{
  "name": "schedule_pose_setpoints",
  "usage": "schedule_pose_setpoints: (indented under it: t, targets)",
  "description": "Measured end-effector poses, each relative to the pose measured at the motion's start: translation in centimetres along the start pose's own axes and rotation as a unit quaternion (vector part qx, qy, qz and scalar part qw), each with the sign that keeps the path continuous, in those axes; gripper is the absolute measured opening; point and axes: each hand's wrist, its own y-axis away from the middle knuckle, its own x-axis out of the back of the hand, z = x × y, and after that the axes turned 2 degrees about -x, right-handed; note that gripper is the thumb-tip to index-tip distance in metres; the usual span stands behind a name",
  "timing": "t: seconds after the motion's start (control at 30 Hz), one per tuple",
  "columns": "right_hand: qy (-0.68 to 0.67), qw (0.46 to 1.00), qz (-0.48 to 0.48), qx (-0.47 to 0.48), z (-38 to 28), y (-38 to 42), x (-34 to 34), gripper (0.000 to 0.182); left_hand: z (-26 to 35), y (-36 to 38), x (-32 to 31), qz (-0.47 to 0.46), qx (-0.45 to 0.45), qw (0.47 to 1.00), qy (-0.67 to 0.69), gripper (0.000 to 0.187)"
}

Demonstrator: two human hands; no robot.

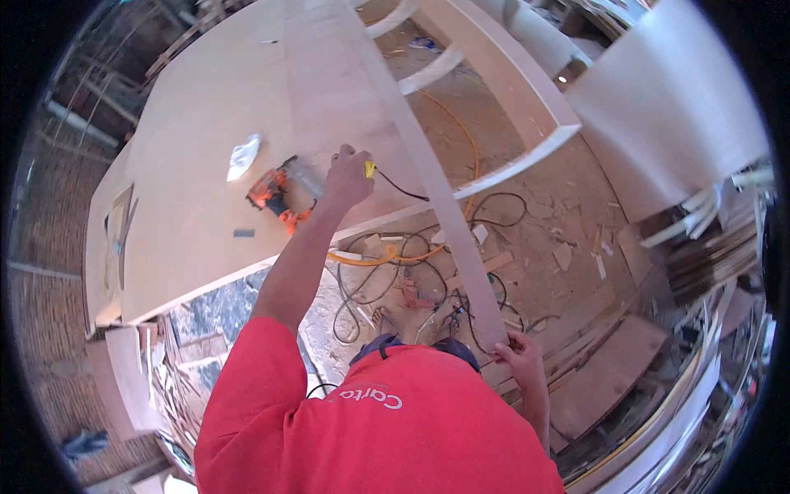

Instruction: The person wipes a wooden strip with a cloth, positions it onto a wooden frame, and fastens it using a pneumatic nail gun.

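Observation:
My left hand [349, 176] is closed on a small yellow object [369, 169], mostly hidden by the fingers, held over the large wooden panel [197, 148]. A thin dark line [401, 188] runs from the yellow piece toward a long, narrow wooden strip [448, 218]. I cannot tell what the yellow object is. Low on the right, my right hand [522, 360] pinches the near end of that strip, which stretches away along the panel's right side. An orange and black nail gun [271, 193] lies on the panel left of my left forearm.
A crumpled silvery packet [244, 157] and a small grey piece [243, 233] lie on the panel. Black cables and an orange hose [387, 259] cross the littered floor around my feet. To the right stand a curved wooden frame [539, 148], a big pale sheet [666, 107] and stacked boards [609, 375].

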Motion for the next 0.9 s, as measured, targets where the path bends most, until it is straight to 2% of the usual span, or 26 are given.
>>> schedule_pose_setpoints:
  t: [0.03,0.1,0.23,0.3,0.33,0.4,0.5,0.53,0.6,0.73,0.8,0.83,0.9]
  targets:
    - [0.003,1.000,0.004,-0.005,-0.6,-0.1,-0.2,0.032,-0.1,1.1,2.7,0.003,0.014,1.000,-0.006,0.042]
    - [0.021,0.999,-0.027,-0.001,-2.4,-1.0,-1.6,0.030,-0.1,3.4,7.9,0.037,0.027,0.994,0.095,0.048]
    - [0.109,0.988,-0.106,0.024,-3.3,-4.9,-4.7,0.026,-5.3,10.2,14.1,0.113,0.076,0.988,0.071,0.050]
    - [0.132,0.983,-0.126,0.033,-2.8,-6.9,-6.4,0.025,-9.7,14.6,15.6,0.198,0.214,0.940,0.174,0.047]
    - [0.147,0.980,-0.131,0.042,-2.5,-7.9,-7.2,0.024,-11.8,16.4,16.6,0.204,0.227,0.938,0.167,0.047]
    - [0.145,0.979,-0.139,0.027,-1.9,-9.5,-8.4,0.024,-16.2,19.6,18.3,0.226,0.308,0.923,0.054,0.049]
    - [0.146,0.980,-0.137,-0.002,-1.6,-10.1,-9.9,0.025,-26.1,23.8,17.0,0.216,0.369,0.904,0.027,0.052]
    - [0.146,0.980,-0.136,-0.015,-1.5,-10.0,-10.4,0.027,-27.6,24.4,16.7,0.219,0.374,0.901,0.027,0.052]
    - [0.165,0.977,-0.130,-0.023,-1.3,-10.0,-11.2,0.024,-30.9,24.8,16.1,0.191,0.422,0.884,-0.060,0.056]
    - [0.157,0.984,-0.070,-0.042,-0.7,-9.2,-12.3,0.022,-38.5,24.7,13.2,0.128,0.433,0.889,-0.077,0.061]
    - [0.165,0.984,-0.044,-0.044,-0.1,-8.7,-12.4,0.023,-41.6,23.8,11.5,0.034,0.384,0.904,-0.186,0.067]
    - [0.171,0.984,-0.023,-0.048,0.1,-8.6,-12.6,0.025,-40.5,21.8,12.0,0.037,0.379,0.907,-0.181,0.067]
    - [0.165,0.985,-0.011,-0.053,0.2,-8.1,-12.9,0.026,-35.0,17.0,13.6,0.130,0.366,0.901,-0.194,0.075]
